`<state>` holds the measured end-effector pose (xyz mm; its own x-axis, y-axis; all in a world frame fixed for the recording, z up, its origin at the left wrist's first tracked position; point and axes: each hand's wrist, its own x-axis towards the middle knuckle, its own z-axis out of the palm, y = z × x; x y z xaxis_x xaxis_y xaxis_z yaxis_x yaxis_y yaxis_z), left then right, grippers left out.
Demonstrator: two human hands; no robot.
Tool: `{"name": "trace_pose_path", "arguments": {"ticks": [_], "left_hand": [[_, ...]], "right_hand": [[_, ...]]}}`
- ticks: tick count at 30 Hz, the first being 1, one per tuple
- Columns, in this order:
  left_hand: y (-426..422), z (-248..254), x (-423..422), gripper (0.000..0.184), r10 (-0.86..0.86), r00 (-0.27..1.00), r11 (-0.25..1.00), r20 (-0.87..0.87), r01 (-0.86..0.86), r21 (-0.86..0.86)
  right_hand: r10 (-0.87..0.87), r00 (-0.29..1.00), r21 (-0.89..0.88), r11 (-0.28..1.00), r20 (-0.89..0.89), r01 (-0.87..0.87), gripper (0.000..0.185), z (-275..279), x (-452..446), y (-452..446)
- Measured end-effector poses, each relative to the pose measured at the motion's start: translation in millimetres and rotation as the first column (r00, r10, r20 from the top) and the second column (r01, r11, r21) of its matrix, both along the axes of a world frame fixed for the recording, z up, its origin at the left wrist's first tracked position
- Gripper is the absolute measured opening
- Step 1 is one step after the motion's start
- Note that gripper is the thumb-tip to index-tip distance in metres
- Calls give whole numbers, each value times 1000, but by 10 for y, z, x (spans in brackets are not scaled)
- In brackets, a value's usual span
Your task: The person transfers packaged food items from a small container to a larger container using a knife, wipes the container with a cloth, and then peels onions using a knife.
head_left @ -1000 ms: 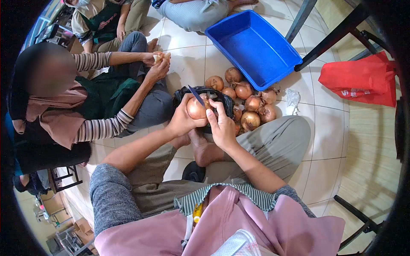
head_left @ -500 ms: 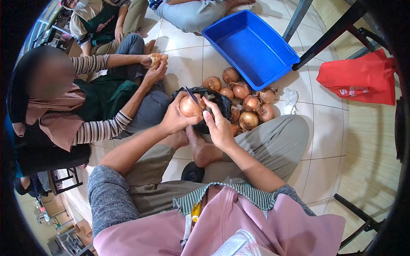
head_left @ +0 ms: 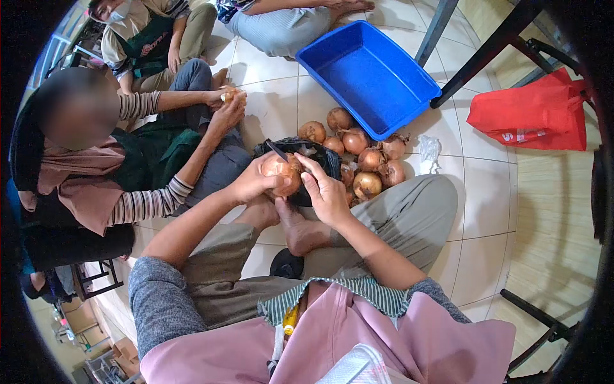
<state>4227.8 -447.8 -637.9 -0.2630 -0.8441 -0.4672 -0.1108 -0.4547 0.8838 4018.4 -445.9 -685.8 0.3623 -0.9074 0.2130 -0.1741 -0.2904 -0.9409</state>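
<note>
A brown-skinned onion sits in my left hand, whose fingers and thumb wrap its left and lower side. My right hand is closed at the onion's right side, with a knife; the dark blade points up and left across the onion's top, and the handle is mostly hidden by the fingers. Just beyond the hands lies a black plastic bag. Several more unpeeled onions are heaped on the floor to the right of the bag.
Behind the onions stands a blue tub. Crumpled clear plastic lies on the tiles, and a red bag is at the right near dark table legs. At left, a seated co-worker's hands hold another onion.
The onion has turned in my left hand, and the knife has shifted slightly down and left with my right hand. The whole view has moved a little.
</note>
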Motion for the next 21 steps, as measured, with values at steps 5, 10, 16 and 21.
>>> {"name": "trace_pose_path", "arguments": {"ticks": [5, 10, 16, 21], "left_hand": [[96, -58, -141, 61, 120, 990, 992, -71, -118, 34], [4, -47, -135, 63, 38, 997, 985, 70, -25, -169], [26, -33, -146, 69, -14, 1000, 991, 23, 17, -131], [-11, -241, 81, 71, -158, 984, 971, 77, 169, -168]], "right_hand": [[64, 998, 177, 982, 16, -66, 39, 82, -45, -57], [125, 987, 284, 947, 98, -148, 40, 111, -104, -73], [81, 994, 256, 962, 71, -97, 37, 101, -53, -52], [62, 800, 558, 684, 597, -470, 32, -120, 8, -117]]}}
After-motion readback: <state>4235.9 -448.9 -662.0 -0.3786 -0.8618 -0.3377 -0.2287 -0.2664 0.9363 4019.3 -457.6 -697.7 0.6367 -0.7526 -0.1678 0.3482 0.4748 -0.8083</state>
